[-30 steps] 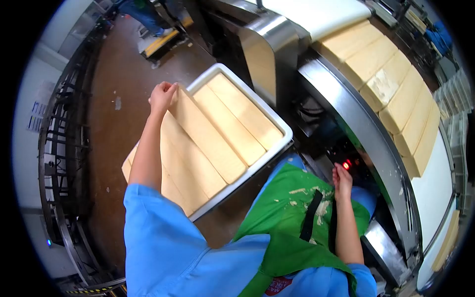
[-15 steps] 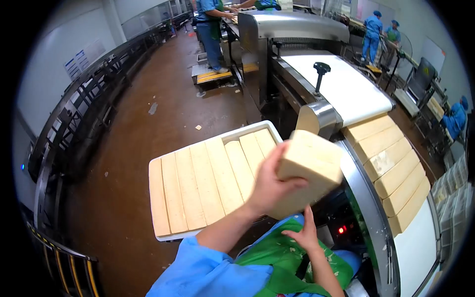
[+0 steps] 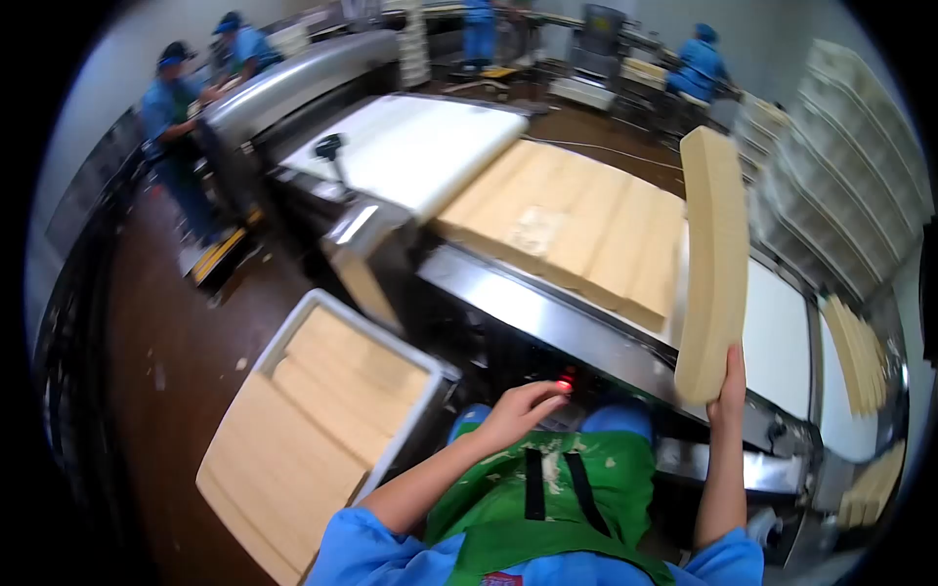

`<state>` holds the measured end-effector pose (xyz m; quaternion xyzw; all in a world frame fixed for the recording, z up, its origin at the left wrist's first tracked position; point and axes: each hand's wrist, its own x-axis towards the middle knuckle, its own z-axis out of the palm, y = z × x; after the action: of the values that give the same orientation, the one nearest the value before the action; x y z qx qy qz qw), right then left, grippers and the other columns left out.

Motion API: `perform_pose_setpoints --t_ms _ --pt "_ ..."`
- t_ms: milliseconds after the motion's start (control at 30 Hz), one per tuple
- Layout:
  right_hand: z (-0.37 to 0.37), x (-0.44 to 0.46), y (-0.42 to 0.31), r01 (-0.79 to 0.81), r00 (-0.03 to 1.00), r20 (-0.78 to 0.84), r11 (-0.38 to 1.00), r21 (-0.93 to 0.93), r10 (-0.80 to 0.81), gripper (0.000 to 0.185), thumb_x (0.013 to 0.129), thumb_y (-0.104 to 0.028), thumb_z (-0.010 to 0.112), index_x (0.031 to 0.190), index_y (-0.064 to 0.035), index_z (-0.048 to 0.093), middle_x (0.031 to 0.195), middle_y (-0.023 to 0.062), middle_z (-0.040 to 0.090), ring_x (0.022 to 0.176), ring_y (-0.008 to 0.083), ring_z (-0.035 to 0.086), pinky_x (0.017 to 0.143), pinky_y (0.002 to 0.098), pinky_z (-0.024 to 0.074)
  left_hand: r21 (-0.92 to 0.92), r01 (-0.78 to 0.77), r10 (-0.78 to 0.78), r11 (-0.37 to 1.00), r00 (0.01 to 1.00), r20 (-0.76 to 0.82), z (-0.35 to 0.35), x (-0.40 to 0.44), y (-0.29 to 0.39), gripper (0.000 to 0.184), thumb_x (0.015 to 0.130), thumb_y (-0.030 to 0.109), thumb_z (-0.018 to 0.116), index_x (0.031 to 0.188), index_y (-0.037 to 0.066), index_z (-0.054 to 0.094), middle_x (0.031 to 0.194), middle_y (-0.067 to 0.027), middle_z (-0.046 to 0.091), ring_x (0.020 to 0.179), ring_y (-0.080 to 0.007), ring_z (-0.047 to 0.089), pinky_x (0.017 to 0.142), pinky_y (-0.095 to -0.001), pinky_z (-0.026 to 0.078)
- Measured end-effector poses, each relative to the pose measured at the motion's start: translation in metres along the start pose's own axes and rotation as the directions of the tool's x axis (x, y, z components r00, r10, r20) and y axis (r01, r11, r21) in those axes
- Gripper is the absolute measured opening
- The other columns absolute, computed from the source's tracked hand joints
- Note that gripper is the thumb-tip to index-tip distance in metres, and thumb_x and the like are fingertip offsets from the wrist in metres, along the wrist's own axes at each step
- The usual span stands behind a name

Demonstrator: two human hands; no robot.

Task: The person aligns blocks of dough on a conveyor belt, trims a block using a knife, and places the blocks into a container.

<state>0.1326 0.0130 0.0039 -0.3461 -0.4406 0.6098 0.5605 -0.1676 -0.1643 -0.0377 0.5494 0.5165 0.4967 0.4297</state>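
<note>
A long pale block stands nearly upright over the conveyor's right part, its lower end in my right hand. Only part of that hand shows beside the block. My left hand is in front of the green apron, near a red light, fingers bent together; whether it holds anything is hidden. At the lower left is a white tray with long pale blocks in it. More pale blocks lie side by side on the conveyor, left of the held block.
A metal rail edges the conveyor in front of me. The white belt carries a black knob at its side. Stacked white trays stand at the right. Several people in blue work farther back, two of them at the left.
The view has swung right. The block held up by my left hand half a second ago is now upright in my right hand, over the conveyor. My left hand has let go and moved down.
</note>
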Motion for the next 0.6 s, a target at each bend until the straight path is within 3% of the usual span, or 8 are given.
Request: perform_pose_setpoints --t_ms 167,233,333,400,467,500,567,600 --pt "-0.094 0.089 0.005 -0.184 0.970 -0.186 0.973 -0.141 0.157 0.045 0.097 -0.033 0.048 0.128 -0.0006 0.049 0.115 0.0116 0.059 0.101 0.0191 0.058 0.087 0.0331 0.0471 0.152 0.166 -0.168 0.974 0.986 0.001 0.012 -0.007 -0.123 0.025 0.093 0.021 0.057 0.108 0.001 0.063 0.091 -0.0118 0.069 0.084 -0.0171 0.066 0.076 -0.0305 0.051" --pt "-0.066 0.098 0.001 -0.193 0.969 -0.229 0.865 -0.463 0.093 0.045 0.096 -0.033 0.050 0.126 0.0010 0.051 0.111 0.0112 0.061 0.097 0.0183 0.059 0.084 0.0326 0.0477 0.077 0.201 -0.200 0.976 0.979 -0.024 0.012 -0.004 -0.171 0.025 0.092 0.021 0.057 0.108 0.002 0.064 0.090 -0.0122 0.069 0.082 -0.0182 0.067 0.075 -0.0319 0.051" --pt "-0.027 0.116 0.019 -0.110 0.991 -0.122 0.820 -0.562 0.050 0.044 0.096 -0.033 0.050 0.124 0.0001 0.056 0.108 0.0117 0.063 0.096 0.0199 0.060 0.084 0.0333 0.0471 0.217 0.251 -0.237 0.943 0.968 -0.085 0.011 0.016 -0.208 0.026 0.090 0.022 0.056 0.104 0.002 0.066 0.088 -0.0115 0.070 0.079 -0.0180 0.067 0.073 -0.0323 0.052" --pt "-0.001 0.125 0.025 -0.098 0.994 -0.098 0.752 -0.651 0.044 0.044 0.096 -0.034 0.049 0.124 -0.0024 0.057 0.108 0.0132 0.064 0.096 0.0226 0.061 0.085 0.0346 0.0470 0.159 0.302 -0.285 0.940 0.951 -0.122 0.013 0.032 -0.215 0.025 0.090 0.023 0.057 0.102 0.003 0.066 0.083 -0.0101 0.070 0.073 -0.0189 0.066 0.069 -0.0320 0.051" --pt "0.013 0.130 0.029 -0.160 0.987 -0.148 0.428 -0.890 0.062 0.044 0.095 -0.038 0.047 0.125 -0.0073 0.058 0.110 0.0196 0.061 0.102 0.0303 0.060 0.089 0.0371 0.0453 0.117 0.316 -0.298 0.942 0.943 -0.147 0.020 0.049 -0.252 0.025 0.090 0.023 0.057 0.101 0.003 0.067 0.081 -0.0096 0.069 0.071 -0.0193 0.066 0.067 -0.0319 0.051" --pt "0.010 0.132 0.030 -0.162 0.987 -0.144 0.421 -0.893 0.074 0.044 0.095 -0.038 0.047 0.125 -0.0073 0.058 0.110 0.0196 0.061 0.102 0.0303 0.060 0.089 0.0371 0.0453 0.090 0.317 -0.302 0.944 0.941 -0.151 0.022 0.057 -0.270 0.026 0.090 0.024 0.057 0.100 0.003 0.067 0.080 -0.0096 0.069 0.071 -0.0187 0.066 0.066 -0.0318 0.051" --pt "-0.003 0.129 0.036 -0.023 0.994 -0.034 0.100 -0.995 -0.103 0.047 0.094 -0.041 0.046 0.129 -0.0110 0.055 0.110 0.0236 0.058 0.104 0.0362 0.056 0.090 0.0401 0.0439 0.083 0.353 -0.331 0.932 0.922 -0.198 0.029 0.067 -0.306 0.029 0.091 0.028 0.055 0.096 0.004 0.069 0.075 -0.0090 0.068 0.068 -0.0163 0.065 0.064 -0.0318 0.050" --pt "0.016 0.099 0.012 0.045 0.984 0.035 0.057 -0.997 -0.172 0.048 0.094 -0.039 0.047 0.130 -0.0083 0.053 0.108 0.0233 0.055 0.104 0.0365 0.054 0.090 0.0405 0.0432 0.001 0.406 -0.395 0.914 0.891 -0.225 0.032 0.070 -0.302 0.032 0.092 0.029 0.052 0.094 0.002 0.070 0.075 -0.0090 0.068 0.068 -0.0165 0.065 0.063 -0.0310 0.049"
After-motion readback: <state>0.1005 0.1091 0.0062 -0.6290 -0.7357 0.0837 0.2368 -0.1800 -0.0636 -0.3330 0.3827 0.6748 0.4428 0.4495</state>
